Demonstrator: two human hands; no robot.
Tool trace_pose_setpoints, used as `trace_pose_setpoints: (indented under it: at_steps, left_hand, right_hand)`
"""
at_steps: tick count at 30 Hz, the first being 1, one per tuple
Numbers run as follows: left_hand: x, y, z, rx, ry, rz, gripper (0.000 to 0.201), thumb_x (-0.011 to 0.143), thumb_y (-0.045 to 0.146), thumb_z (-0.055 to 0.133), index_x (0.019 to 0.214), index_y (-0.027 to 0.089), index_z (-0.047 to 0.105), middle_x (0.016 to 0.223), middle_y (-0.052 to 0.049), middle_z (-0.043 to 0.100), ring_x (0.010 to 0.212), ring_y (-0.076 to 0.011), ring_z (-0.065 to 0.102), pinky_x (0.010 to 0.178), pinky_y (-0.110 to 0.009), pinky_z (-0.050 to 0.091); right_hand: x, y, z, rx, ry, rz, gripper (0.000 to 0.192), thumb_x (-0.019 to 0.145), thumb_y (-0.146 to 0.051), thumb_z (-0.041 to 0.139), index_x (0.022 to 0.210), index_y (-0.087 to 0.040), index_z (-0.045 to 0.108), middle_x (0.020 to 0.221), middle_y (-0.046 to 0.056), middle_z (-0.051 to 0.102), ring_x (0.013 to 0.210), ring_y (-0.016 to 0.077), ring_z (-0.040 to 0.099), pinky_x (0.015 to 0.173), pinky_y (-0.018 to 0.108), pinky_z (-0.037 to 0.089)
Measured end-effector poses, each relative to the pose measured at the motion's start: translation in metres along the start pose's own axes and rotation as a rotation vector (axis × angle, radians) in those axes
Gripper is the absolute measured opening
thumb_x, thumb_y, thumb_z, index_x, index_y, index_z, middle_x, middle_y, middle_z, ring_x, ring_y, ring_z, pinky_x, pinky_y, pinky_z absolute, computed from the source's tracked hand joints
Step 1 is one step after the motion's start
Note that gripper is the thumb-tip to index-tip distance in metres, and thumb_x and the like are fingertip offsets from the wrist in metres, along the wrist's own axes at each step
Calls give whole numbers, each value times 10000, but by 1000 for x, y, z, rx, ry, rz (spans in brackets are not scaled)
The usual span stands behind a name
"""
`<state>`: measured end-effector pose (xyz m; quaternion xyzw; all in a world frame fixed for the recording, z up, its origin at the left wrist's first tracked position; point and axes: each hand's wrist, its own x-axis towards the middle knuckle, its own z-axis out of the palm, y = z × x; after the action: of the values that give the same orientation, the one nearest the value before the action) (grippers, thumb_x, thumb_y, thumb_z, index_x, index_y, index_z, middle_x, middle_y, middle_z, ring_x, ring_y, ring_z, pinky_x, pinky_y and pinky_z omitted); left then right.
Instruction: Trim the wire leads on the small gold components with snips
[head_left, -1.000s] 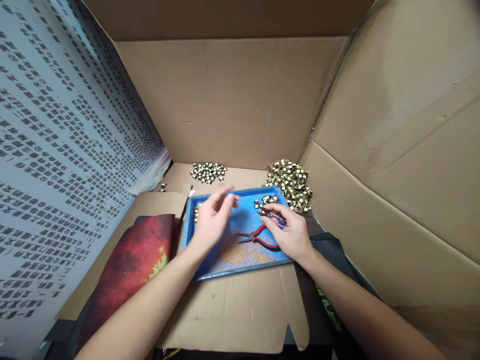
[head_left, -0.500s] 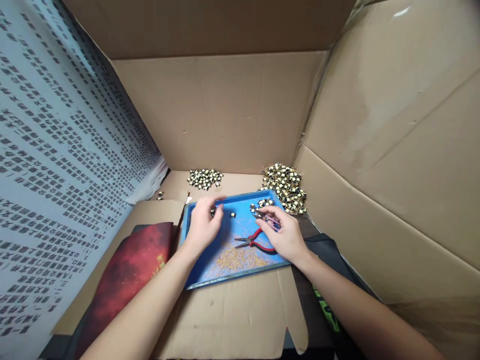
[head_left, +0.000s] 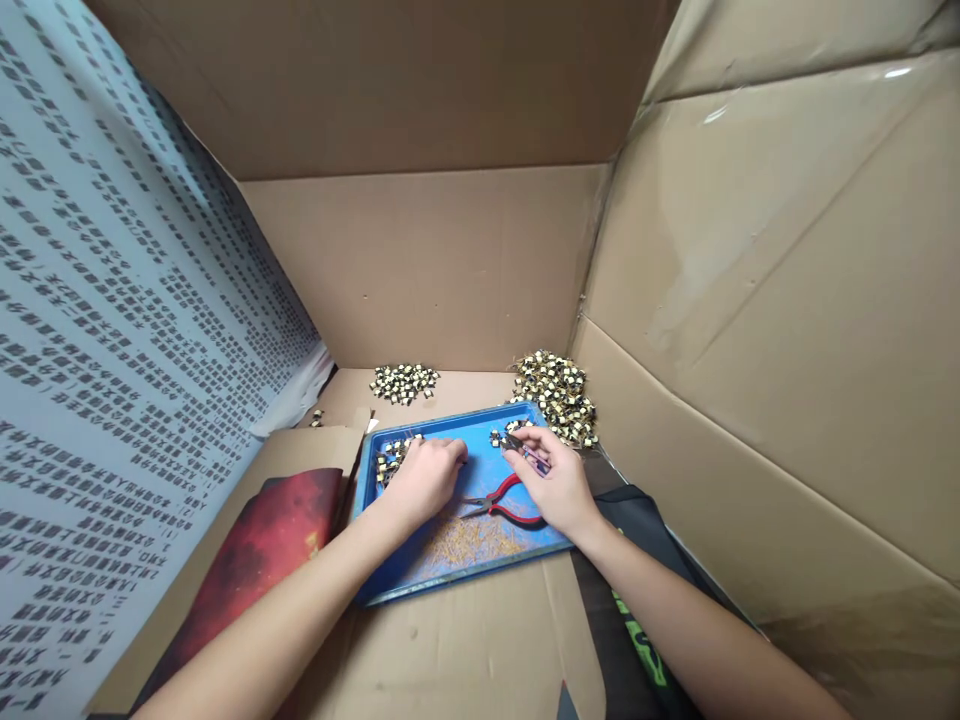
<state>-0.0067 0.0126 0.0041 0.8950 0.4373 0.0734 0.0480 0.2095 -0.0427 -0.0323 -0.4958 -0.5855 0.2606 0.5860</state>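
head view: left hand [head_left: 425, 478] is curling over small parts [head_left: 390, 461] in the blue tray [head_left: 480, 425], grip unclear; right hand [head_left: 555, 485] is pinching one part beside the red pliers [head_left: 504, 500], keeping scraps contained

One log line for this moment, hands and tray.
left hand: on parts in blue tray | right hand: holding small tool | red pliers: lying in tray

Cardboard floor [head_left: 465, 650] carries blue tray [head_left: 457, 578], two component heaps [head_left: 405, 382].
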Motion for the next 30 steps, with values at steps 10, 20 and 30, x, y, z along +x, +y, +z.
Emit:
trace_pose_setpoints:
  at_steps: [10, 20, 30]
  left_hand:
    - [57, -57, -40, -94, 265, -89, 315, 911, 189, 507, 1189, 155, 652, 1097, -124, 736, 992, -253, 683, 904, -344, 509]
    - [25, -35, -27, -113, -187, 71, 338, 766, 84, 541, 1023, 189, 734, 1022, -93, 716, 926, -236, 681, 838, -305, 519]
    - [25, -31, -27, -40, -202, 190, 241, 732, 64, 544, 871, 183, 701, 928, -74, 668, 767, -200, 627, 738, -293, 464]
  right_hand:
    - [11, 5, -2, 239, 157, 85, 292, 932, -434, 682, 1106, -211, 609, 876, 39, 681, 766, 183, 678, 665, 298, 572]
    - [11, 2, -1, 291, 88, 106, 265, 926, -406, 698, 1091, -213, 621, 861, 30, 688, 744, 178, 689, 672, 302, 567]
    - [11, 4, -1, 322, 60, 119, 261, 927, -395, 706, 1088, -210, 616, 876, 30, 708, 773, 180, 706, 710, 301, 565]
